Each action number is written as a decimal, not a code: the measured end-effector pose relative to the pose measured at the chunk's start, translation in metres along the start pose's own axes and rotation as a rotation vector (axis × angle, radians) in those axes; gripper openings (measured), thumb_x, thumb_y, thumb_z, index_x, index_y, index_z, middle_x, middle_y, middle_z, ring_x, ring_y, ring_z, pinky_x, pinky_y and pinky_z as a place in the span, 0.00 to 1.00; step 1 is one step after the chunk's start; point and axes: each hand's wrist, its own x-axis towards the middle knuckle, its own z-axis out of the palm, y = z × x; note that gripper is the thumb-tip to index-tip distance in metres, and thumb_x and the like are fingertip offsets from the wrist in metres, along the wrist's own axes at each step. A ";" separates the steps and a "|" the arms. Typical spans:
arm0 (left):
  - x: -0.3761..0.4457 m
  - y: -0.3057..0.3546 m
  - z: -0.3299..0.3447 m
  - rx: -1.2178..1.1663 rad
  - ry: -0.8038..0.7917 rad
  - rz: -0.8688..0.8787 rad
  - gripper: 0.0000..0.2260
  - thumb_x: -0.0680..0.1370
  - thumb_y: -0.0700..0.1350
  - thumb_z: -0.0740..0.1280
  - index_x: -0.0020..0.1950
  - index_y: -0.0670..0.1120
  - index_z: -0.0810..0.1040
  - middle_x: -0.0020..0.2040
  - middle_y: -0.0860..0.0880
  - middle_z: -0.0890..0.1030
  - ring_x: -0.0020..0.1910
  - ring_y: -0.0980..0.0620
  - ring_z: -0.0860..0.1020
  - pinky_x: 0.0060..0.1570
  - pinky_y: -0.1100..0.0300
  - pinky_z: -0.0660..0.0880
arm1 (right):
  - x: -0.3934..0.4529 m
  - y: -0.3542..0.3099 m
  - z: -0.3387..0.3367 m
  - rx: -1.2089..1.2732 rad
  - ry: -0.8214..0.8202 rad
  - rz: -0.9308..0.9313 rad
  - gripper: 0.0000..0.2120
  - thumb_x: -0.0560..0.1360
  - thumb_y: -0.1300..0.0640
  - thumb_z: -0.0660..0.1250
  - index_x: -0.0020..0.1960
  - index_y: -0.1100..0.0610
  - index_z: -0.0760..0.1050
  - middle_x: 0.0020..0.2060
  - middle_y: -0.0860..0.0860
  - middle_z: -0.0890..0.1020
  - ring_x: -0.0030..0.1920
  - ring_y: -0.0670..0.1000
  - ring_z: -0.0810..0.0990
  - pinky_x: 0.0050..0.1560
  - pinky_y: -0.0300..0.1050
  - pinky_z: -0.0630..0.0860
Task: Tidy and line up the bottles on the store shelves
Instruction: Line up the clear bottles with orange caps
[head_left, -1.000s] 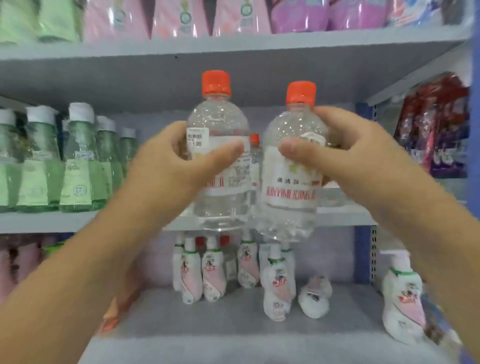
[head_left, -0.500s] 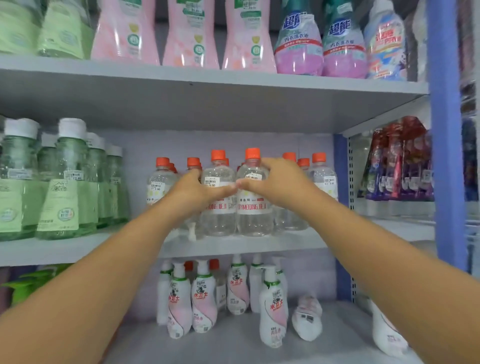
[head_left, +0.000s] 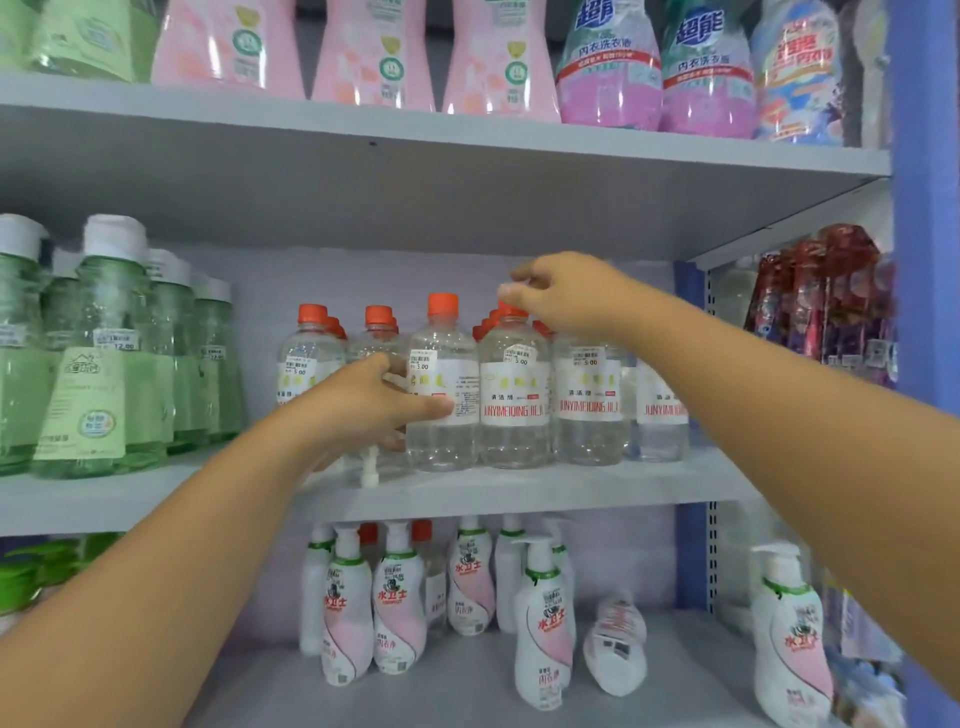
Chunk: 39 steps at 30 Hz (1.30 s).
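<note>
Standing on the grey metal middle shelf (head_left: 519, 491), the clear orange-capped plastic bottles (head_left: 514, 395) look full, hence weighty, smooth and stiff; the labelled waist is the likely best hold. The left hand (head_left: 374, 405) curls round one front bottle (head_left: 441, 384). The right hand (head_left: 566, 296), loosely curled and empty, has lifted off its bottle since half a second ago.

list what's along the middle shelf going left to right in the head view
green bottles with white caps → left hand gripping a clear orange-capped bottle → right hand above the next clear bottle → more clear bottles → blue upright → dark red packets
</note>
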 end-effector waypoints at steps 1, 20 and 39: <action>-0.001 0.004 0.000 0.028 0.007 -0.008 0.34 0.67 0.58 0.80 0.68 0.51 0.71 0.57 0.52 0.81 0.49 0.51 0.85 0.53 0.52 0.83 | 0.004 0.001 -0.001 0.011 -0.032 -0.008 0.26 0.81 0.37 0.61 0.72 0.51 0.75 0.60 0.48 0.84 0.55 0.49 0.83 0.58 0.46 0.73; -0.014 0.026 0.027 0.162 0.174 -0.076 0.38 0.66 0.65 0.78 0.70 0.51 0.69 0.51 0.56 0.77 0.46 0.51 0.83 0.51 0.50 0.83 | 0.013 0.014 0.003 0.007 -0.096 -0.098 0.14 0.82 0.47 0.65 0.57 0.54 0.83 0.45 0.47 0.84 0.47 0.52 0.83 0.47 0.46 0.77; -0.109 -0.157 0.096 -0.057 0.686 0.088 0.12 0.79 0.39 0.70 0.46 0.57 0.76 0.41 0.54 0.81 0.40 0.55 0.79 0.42 0.57 0.76 | -0.198 0.015 0.177 0.554 0.120 -0.461 0.07 0.78 0.55 0.64 0.50 0.47 0.80 0.39 0.41 0.80 0.38 0.43 0.77 0.40 0.36 0.71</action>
